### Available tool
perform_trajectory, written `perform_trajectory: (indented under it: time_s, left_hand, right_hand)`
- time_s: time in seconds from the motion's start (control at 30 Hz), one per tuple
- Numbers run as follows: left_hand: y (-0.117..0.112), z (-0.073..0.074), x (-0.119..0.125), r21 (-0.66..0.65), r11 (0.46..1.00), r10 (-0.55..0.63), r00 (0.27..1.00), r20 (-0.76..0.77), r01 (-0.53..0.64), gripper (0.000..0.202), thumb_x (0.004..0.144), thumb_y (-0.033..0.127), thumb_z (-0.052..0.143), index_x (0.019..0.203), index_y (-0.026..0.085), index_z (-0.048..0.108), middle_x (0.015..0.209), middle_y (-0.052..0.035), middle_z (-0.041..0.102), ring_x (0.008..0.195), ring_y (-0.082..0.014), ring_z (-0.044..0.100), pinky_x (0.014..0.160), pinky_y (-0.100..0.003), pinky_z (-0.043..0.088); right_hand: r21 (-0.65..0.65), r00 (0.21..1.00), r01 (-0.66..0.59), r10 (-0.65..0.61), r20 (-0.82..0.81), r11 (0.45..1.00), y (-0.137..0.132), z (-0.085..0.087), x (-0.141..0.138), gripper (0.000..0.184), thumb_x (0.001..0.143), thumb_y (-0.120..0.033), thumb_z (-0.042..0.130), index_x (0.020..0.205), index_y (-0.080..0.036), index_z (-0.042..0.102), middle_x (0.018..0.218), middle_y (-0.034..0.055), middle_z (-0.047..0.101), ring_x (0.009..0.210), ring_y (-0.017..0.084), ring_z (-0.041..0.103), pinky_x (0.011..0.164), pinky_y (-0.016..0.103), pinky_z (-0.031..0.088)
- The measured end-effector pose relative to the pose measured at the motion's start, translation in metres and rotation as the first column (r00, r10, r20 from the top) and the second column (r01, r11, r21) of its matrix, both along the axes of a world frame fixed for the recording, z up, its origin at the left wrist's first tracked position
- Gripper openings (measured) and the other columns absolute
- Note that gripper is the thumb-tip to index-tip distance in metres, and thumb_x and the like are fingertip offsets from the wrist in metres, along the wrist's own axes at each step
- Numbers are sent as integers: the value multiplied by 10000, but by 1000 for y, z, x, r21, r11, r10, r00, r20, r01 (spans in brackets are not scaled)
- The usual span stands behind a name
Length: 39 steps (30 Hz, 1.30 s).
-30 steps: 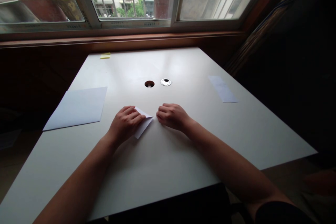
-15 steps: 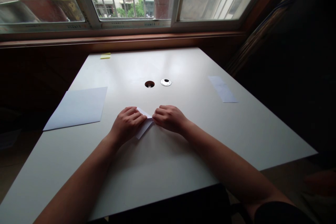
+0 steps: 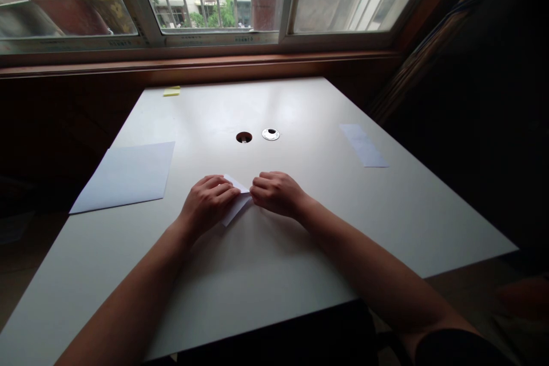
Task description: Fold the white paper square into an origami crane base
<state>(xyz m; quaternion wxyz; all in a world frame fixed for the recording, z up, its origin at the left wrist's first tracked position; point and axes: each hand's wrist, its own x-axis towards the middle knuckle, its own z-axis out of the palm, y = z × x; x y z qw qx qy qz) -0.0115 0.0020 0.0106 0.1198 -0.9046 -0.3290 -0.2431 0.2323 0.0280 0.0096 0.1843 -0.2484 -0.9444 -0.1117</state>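
A small folded white paper [image 3: 237,203] lies on the white table [image 3: 266,257] in front of me. My left hand [image 3: 207,204] rests on its left part with fingers curled, pressing it down. My right hand [image 3: 277,193] is at its right tip, fingers bent and pinched against the paper's edge. Most of the paper is hidden under the two hands; only a corner at the top and a strip at the bottom show.
A white sheet [image 3: 126,176] lies at the left edge of the table. A narrow paper strip [image 3: 364,144] lies at the right. A cable hole [image 3: 244,137] and its round cap [image 3: 270,134] sit mid-table. Yellow sticky notes [image 3: 171,91] are at the far left corner, below the window.
My right hand has slid a little to the left and now touches the paper's right tip. My left hand has stayed on the paper.
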Motion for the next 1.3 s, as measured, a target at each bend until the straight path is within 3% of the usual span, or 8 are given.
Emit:
perform_trajectory:
  time_s: [0.17,0.3,0.43,0.57,0.77,0.9,1.07,1.3]
  left_hand:
    - [2,-4,-5,-53,999,1,998,63,3,173,944,183,567,1050,230,697,967,-28,750,946,-204,646,916,-388,504]
    - [7,-12,-7,-135,985,-89,989,114,104,191,943,187,589,1087,252,697,1025,-21,751,1015,-195,638,959,-382,500]
    - [10,-18,-3,-206,956,-185,973,134,210,218,942,194,599,1134,258,680,1130,-25,730,1136,-199,599,1008,-385,500]
    - [11,-22,0,-296,926,-190,966,177,236,197,931,270,624,1120,235,671,1253,-72,670,1243,-236,547,1028,-420,503]
    - [9,-20,0,-368,895,-180,959,220,252,197,962,233,569,1138,238,657,1223,-74,667,1155,-201,604,1104,-443,438]
    - [11,-22,0,-360,910,-136,968,211,206,213,969,238,557,1159,245,655,1219,-69,672,1167,-208,596,1077,-428,460]
    - [14,-26,-3,-345,937,10,986,169,50,241,979,284,539,1189,254,653,1261,-60,659,1257,-240,532,1076,-443,460]
    - [14,-24,-8,-350,931,143,986,89,-104,299,973,403,537,1214,262,642,1309,-64,615,1276,-266,492,1082,-467,447]
  right_hand:
    - [-34,996,58,-60,-69,998,3,-5,8,216,938,-177,498,769,-191,631,799,28,648,730,149,517,618,298,301]
    - [-130,980,76,-99,-175,989,7,-11,15,211,963,-203,491,864,-205,677,871,39,682,789,153,562,647,278,357]
    - [-219,971,-25,-29,-239,975,12,-15,18,170,958,-213,527,965,-217,697,940,50,704,850,166,588,718,280,434]
    - [-282,950,-171,82,-301,944,15,-17,17,137,938,-251,587,958,-221,719,956,65,711,870,182,591,753,296,485]
    - [-403,926,-241,85,-368,883,12,-14,15,126,913,-315,656,905,-230,747,952,65,696,869,187,573,802,319,511]
    - [-450,928,-240,66,-368,860,11,-11,14,108,881,-321,703,901,-228,754,961,68,683,888,193,561,826,331,509]
    - [-490,932,-236,53,-358,839,12,-11,13,77,870,-287,716,896,-224,753,969,70,680,902,195,561,845,344,508]
    - [-471,924,-260,75,-376,843,12,-13,13,70,882,-282,700,908,-230,738,1084,60,710,984,204,586,898,365,520]
